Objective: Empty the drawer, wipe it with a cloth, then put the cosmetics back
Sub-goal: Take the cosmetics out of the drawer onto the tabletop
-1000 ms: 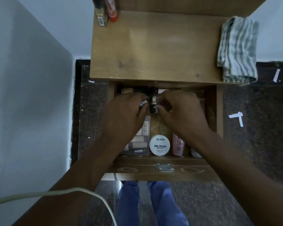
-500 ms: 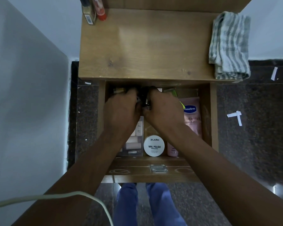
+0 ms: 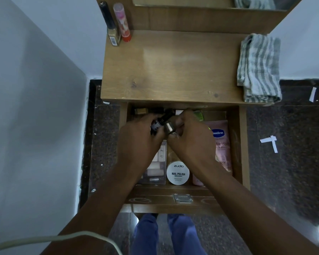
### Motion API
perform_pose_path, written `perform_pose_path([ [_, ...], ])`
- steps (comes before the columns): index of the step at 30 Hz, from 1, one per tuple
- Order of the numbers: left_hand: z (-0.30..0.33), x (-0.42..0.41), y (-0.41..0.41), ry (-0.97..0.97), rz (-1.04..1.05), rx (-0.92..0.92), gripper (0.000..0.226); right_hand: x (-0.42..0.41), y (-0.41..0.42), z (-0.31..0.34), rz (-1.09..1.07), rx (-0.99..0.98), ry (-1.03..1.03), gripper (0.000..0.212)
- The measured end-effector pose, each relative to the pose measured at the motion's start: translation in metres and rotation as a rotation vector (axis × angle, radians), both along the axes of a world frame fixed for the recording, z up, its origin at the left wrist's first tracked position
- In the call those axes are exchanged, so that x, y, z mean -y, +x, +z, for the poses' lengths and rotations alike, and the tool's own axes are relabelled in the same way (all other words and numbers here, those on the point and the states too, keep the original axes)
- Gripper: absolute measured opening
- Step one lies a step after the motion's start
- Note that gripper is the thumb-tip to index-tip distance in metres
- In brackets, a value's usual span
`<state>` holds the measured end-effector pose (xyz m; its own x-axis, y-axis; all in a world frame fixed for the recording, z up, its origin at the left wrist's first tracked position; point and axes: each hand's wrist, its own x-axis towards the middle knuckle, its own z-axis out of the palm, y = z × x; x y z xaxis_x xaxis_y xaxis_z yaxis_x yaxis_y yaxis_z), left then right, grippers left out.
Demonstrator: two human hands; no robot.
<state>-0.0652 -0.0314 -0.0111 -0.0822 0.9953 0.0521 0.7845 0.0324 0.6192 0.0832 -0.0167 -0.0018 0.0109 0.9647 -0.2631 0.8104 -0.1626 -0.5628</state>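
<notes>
Your left hand and right hand are now lifting small bottles, fingers clamped, emptying the drawer.

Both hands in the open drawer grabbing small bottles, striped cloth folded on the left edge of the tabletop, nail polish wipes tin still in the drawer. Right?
One thing is off: the head view shows the striped cloth folded on the tabletop's right edge. The rest holds: left hand and right hand grip small bottles in the drawer; the wipes tin remains inside.
</notes>
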Motion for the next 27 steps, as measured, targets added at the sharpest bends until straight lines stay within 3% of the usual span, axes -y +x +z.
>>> perform_pose_path([
  [6, 0.036, 0.012, -0.002, 0.075, 0.130, 0.146, 0.034, 0.005, 0.005, 0.035, -0.081, -0.149, 0.040, 0.027],
  [12, 0.070, 0.012, -0.011, 0.168, 0.262, 0.370, 0.034, -0.010, -0.010, 0.079, -0.077, -0.306, 0.218, 0.034],
  [17, 0.082, -0.018, -0.031, 0.325, 0.318, 0.321, 0.033, -0.045, -0.034, 0.096, -0.048, -0.343, 0.317, 0.030],
  [27, 0.061, -0.084, -0.053, 0.393, 0.387, 0.369, 0.039, -0.118, -0.073, 0.073, -0.071, -0.343, 0.482, 0.021],
])
